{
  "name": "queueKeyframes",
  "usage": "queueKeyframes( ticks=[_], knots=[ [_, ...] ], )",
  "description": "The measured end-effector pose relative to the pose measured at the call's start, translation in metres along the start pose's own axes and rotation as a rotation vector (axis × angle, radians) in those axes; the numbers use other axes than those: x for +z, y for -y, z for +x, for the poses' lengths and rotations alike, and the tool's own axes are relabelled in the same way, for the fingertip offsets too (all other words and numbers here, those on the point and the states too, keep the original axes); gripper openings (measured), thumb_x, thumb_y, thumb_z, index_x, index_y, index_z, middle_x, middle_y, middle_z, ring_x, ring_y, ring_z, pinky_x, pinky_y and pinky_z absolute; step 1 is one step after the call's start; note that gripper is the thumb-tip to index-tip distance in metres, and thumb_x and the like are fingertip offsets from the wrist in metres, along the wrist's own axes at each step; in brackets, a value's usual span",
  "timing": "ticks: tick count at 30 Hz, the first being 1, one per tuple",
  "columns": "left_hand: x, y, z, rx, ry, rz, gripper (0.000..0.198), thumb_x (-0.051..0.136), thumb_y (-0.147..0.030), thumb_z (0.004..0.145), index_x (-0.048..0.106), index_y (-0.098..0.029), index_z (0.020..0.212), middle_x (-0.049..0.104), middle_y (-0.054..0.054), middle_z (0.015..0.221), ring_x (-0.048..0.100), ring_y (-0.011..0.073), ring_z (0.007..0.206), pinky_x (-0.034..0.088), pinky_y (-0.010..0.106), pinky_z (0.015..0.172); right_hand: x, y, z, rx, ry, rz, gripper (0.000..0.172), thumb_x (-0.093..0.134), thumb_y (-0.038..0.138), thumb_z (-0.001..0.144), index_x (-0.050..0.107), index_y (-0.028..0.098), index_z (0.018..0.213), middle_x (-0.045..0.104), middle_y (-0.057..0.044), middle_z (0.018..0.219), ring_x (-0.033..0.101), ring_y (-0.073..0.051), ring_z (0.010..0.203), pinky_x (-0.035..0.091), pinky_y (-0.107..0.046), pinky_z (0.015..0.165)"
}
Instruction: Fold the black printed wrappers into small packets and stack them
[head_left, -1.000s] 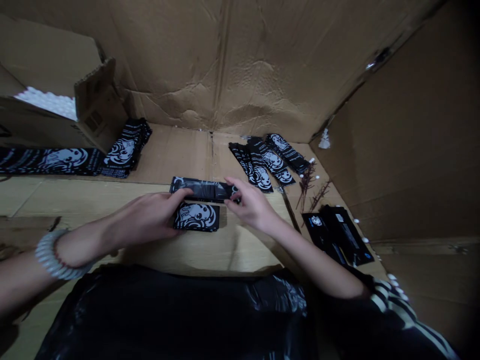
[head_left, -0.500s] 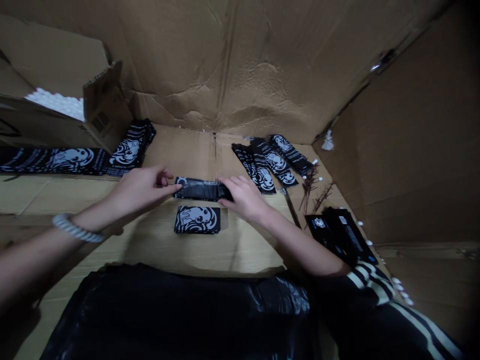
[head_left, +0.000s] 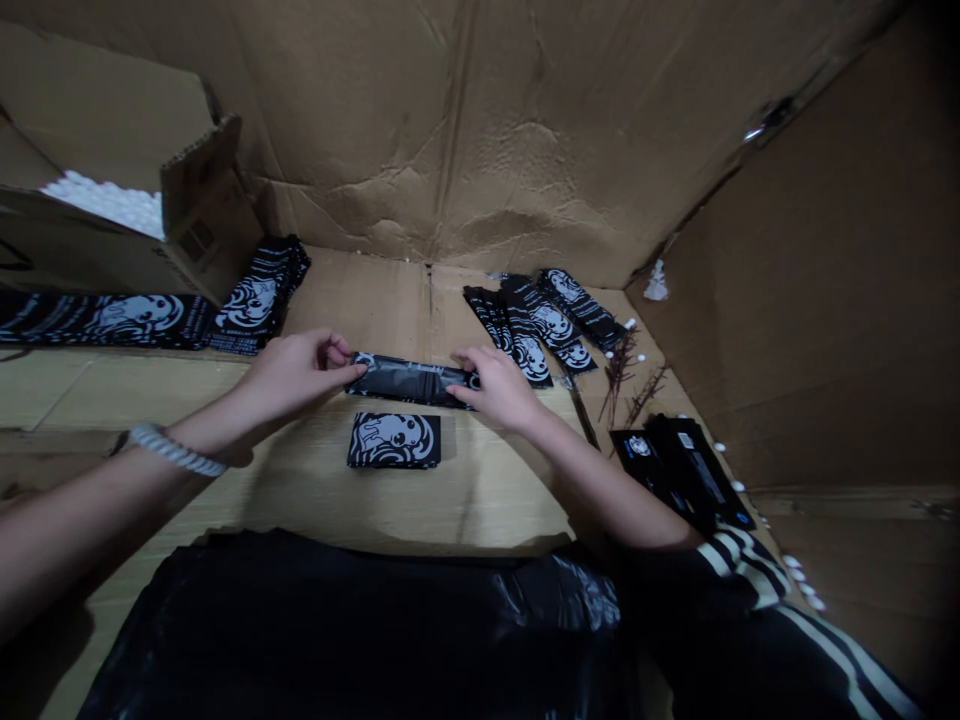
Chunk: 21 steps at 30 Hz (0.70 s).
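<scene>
A long black packet (head_left: 409,379) lies across the cardboard floor, held at both ends. My left hand (head_left: 296,371) pinches its left end with thumb and fingers closed. My right hand (head_left: 496,386) grips its right end, fingers curled over it. Just in front of it lies a short black piece with a white skull print (head_left: 394,440), untouched.
Stacks of skull-print packets (head_left: 255,296) sit at the left, more packets (head_left: 536,322) fan out at the back right. Thin brown sticks (head_left: 622,375) and black cards (head_left: 679,468) lie at the right. Cardboard walls (head_left: 487,130) enclose the space; a black plastic sheet (head_left: 360,630) covers my lap.
My left hand left the skull-print piece and moved up to the long packet's left end. My right hand settled on its right end. The packet stayed nearly in place.
</scene>
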<state>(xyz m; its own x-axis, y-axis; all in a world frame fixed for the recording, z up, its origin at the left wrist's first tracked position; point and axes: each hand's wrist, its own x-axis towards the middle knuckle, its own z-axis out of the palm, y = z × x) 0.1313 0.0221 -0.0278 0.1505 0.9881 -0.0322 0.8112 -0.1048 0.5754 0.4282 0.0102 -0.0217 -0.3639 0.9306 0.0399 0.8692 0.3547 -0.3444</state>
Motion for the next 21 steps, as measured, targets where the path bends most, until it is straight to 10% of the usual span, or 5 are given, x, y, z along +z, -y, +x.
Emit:
queueKeyframes(
  ticks=[7,14,21],
  knots=[
    [-0.004,-0.033,-0.022,0.283,-0.041,-0.116,0.052,0.062,-0.065,0.088,0.076,-0.020,0.109,0.074,0.010,0.110,0.068,0.0259,0.097,0.054,0.036,0.082,-0.012,-0.015,0.000,0.165,0.087,0.099,0.043,0.086,0.026,0.079,0.072,0.018,0.119,0.073,-0.008,0.099,0.068,-0.027,0.094,0.049,-0.038,0.083],
    [-0.012,-0.069,-0.052,0.541,0.248,0.036,0.053,0.074,-0.061,0.082,0.075,-0.027,0.124,0.078,0.006,0.126,0.072,0.0310,0.114,0.055,0.042,0.101,-0.012,-0.025,-0.002,0.210,0.084,0.258,0.017,0.083,0.016,0.075,0.068,0.021,0.081,0.068,0.001,0.080,0.062,-0.018,0.076,0.044,-0.030,0.070],
    [0.003,-0.072,-0.062,0.466,0.292,0.284,0.071,0.077,-0.045,0.079,0.062,-0.030,0.146,0.074,0.011,0.138,0.071,0.0395,0.122,0.057,0.049,0.101,-0.008,-0.040,-0.004,0.262,-0.011,0.499,0.024,0.081,0.012,0.071,0.071,0.018,0.091,0.069,0.000,0.088,0.067,-0.017,0.082,0.054,-0.030,0.079]
  ],
)
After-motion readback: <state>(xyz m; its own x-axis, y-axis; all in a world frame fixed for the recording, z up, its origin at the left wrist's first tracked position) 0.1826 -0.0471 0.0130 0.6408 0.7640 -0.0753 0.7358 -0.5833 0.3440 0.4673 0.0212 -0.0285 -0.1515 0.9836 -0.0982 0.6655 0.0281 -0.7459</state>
